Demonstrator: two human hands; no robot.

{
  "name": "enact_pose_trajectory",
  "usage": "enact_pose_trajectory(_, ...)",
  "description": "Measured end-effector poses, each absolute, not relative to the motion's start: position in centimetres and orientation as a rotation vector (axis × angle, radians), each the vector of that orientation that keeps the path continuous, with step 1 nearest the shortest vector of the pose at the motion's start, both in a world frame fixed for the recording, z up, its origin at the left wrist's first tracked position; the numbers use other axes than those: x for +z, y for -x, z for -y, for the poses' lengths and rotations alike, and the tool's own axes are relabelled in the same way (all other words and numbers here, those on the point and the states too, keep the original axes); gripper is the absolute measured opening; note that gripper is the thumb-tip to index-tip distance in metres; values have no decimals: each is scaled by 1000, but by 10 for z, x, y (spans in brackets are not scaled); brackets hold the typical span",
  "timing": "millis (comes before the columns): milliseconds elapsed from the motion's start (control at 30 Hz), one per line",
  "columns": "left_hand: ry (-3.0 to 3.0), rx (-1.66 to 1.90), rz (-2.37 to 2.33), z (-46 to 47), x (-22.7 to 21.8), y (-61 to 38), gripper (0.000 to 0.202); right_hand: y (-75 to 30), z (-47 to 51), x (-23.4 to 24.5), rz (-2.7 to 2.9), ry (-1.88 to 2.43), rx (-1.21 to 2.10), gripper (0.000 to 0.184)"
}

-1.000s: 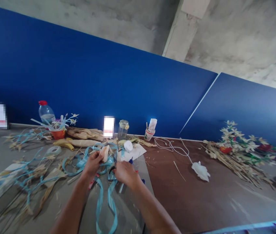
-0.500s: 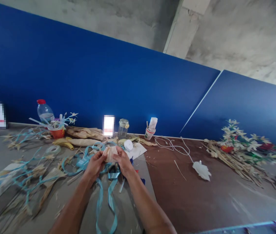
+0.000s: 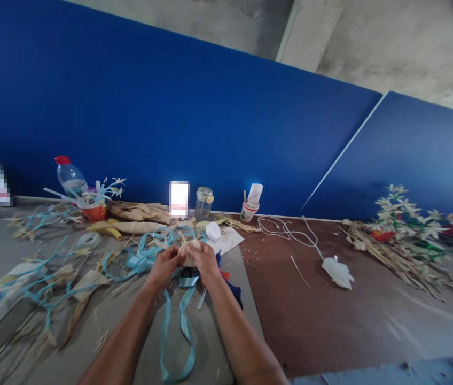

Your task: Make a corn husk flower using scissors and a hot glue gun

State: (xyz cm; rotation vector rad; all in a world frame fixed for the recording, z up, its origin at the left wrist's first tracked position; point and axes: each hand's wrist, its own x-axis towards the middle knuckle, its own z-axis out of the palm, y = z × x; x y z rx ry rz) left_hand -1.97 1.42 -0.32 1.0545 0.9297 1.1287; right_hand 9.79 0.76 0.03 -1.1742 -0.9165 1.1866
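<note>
Between my two hands is a pale, thin piece of dried husk point(image 3: 189, 255), pinched at both sides. My left hand point(image 3: 167, 266) has its fingers closed on the left edge, and my right hand point(image 3: 204, 261) grips the right edge; fingers partly hide the piece. Below hangs a light blue ribbon point(image 3: 189, 326), looping down over the grey tabletop toward me. More blue ribbon point(image 3: 140, 259) lies in a heap left of my hands. Just behind them are a white roll point(image 3: 212, 231) and a white sheet point(image 3: 230, 240).
At the back stand a jar point(image 3: 204, 204), a paper cup point(image 3: 249, 209), a red tub point(image 3: 94, 212) and a red-capped bottle point(image 3: 70, 176). Blue-wrapped stems and husk flowers point(image 3: 50, 291) spread at left. A white cable point(image 3: 286, 232) and flower bunch point(image 3: 403, 230) lie right.
The husk piece, spread flatter before, now looks gathered and folded between my fingers. Both hands stay close together. The view has shifted slightly.
</note>
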Motion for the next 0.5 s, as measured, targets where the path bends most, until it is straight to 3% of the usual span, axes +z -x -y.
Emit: enact_pose_trajectory(500,-1055,1054,-914,-13,-2,21,34,-108,-4,2,1133,1358,999,12)
